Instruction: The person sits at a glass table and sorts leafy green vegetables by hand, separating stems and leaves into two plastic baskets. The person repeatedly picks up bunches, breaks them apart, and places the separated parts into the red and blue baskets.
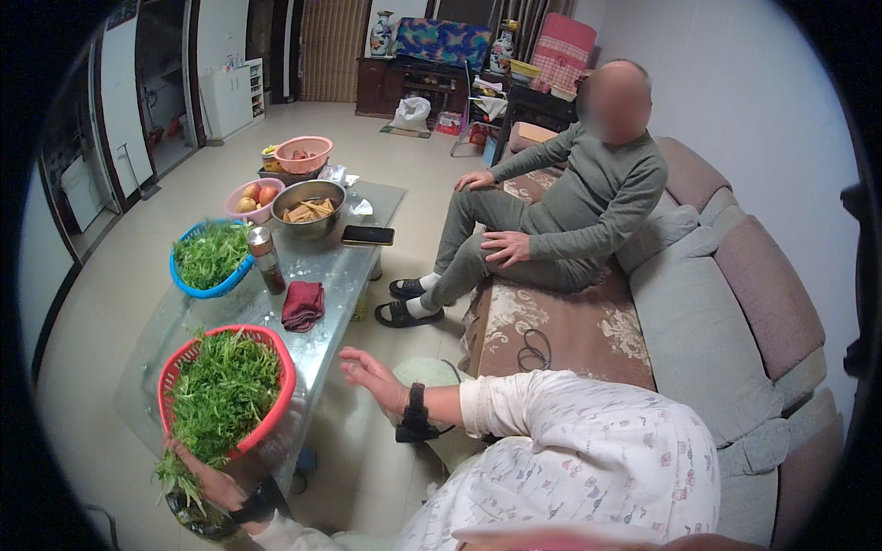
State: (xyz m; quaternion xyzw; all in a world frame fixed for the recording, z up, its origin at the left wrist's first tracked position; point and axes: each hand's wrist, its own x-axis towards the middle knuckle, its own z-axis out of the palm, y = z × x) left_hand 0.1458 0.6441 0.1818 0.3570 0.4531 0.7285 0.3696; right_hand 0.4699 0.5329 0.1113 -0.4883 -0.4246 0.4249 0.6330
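My left hand (212, 481) is at the near rim of a red plastic basket (288, 399), holding a bunch of leafy greens (180, 475). Some of its fingers are hidden behind the leaves. Feathery green leaves (224, 392) fill the basket, which sits on a glass-topped table (351, 289). Below the bunch is a dark plastic bag (196, 520), partly covered by my hand. Right of the basket, my right hand (372, 379) hovers off the table's edge, fingers spread and nothing in them. Both wrists wear black straps.
Along the table stand a folded red cloth (303, 306), a glass bottle (266, 260), a blue basket of greens (210, 258), a phone (368, 235), a steel bowl (309, 210) and a pink fruit bowl (253, 200). A person (579, 186) sits on the sofa (696, 330) at right.
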